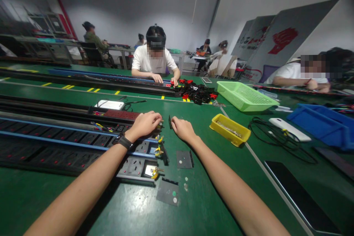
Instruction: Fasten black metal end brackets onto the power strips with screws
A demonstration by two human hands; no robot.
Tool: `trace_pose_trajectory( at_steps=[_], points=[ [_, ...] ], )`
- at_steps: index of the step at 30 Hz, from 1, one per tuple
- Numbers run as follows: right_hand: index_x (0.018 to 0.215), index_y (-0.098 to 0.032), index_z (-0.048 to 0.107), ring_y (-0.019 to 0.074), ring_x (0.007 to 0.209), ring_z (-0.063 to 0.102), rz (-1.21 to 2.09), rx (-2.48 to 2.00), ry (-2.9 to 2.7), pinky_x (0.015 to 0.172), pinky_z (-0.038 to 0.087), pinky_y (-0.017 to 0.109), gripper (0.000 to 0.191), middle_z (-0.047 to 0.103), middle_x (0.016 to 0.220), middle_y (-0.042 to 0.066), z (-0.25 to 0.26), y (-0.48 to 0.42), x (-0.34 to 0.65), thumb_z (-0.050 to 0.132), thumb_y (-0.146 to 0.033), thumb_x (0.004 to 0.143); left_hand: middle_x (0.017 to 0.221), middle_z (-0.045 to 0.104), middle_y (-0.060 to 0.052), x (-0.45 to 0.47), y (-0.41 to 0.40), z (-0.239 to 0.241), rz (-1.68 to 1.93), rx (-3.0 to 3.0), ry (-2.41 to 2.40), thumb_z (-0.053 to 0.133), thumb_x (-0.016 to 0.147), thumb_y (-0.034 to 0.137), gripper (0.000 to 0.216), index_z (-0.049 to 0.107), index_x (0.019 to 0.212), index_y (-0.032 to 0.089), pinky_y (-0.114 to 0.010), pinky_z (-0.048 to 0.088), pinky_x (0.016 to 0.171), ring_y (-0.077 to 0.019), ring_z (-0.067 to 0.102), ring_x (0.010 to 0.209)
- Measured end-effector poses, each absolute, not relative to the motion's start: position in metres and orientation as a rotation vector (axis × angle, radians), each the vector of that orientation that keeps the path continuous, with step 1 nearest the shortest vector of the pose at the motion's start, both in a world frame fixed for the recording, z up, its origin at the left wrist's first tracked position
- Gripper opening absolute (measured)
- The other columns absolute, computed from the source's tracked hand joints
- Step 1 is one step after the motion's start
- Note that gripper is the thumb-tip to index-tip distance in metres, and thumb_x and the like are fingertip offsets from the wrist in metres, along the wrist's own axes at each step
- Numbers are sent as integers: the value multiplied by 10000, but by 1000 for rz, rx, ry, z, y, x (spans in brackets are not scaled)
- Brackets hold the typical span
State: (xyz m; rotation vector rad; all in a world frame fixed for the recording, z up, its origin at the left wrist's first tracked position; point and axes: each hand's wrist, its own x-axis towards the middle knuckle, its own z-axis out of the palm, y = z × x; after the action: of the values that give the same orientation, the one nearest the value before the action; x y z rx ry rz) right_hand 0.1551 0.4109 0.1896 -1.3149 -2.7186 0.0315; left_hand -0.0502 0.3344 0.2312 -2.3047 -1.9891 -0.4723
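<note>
My left hand (146, 123), with a dark watch on its wrist, rests over the right end of a long strip with a dark red part (118, 115). Its fingers are curled together at that end; whatever they pinch is hidden. A small black plate (170, 122) stands upright in the closed fingers of my right hand (181, 128), just right of the strip end. Nearer me lie long socket strips (134, 166) with yellow-tipped wires (156, 172) sticking out of their ends. Two flat dark plates with lipped edges lie beside them: one plate (182, 158) farther off, another plate (166, 191) closer.
At right stand a yellow tray of small metal parts (229, 129), a green basket (246, 96) and a blue bin (323, 125). A phone (298, 195) and a white power bank with cable (290, 129) lie nearby. A co-worker (156, 59) sits opposite, by black and red parts (197, 92).
</note>
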Motion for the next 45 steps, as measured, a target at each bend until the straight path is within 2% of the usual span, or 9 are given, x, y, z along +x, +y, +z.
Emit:
trace_pose_trajectory(
  at_steps=[45],
  points=[
    [1228, -262, 627, 227, 987, 717, 61, -1269, -2678, 796, 447, 278, 342, 770, 1092, 78, 188, 410, 156, 344, -380, 1078, 1065, 715, -25, -52, 334, 230, -501, -2309, -1964, 468, 1036, 367, 265, 714, 1062, 274, -290, 443, 781, -218, 667, 993]
  ],
)
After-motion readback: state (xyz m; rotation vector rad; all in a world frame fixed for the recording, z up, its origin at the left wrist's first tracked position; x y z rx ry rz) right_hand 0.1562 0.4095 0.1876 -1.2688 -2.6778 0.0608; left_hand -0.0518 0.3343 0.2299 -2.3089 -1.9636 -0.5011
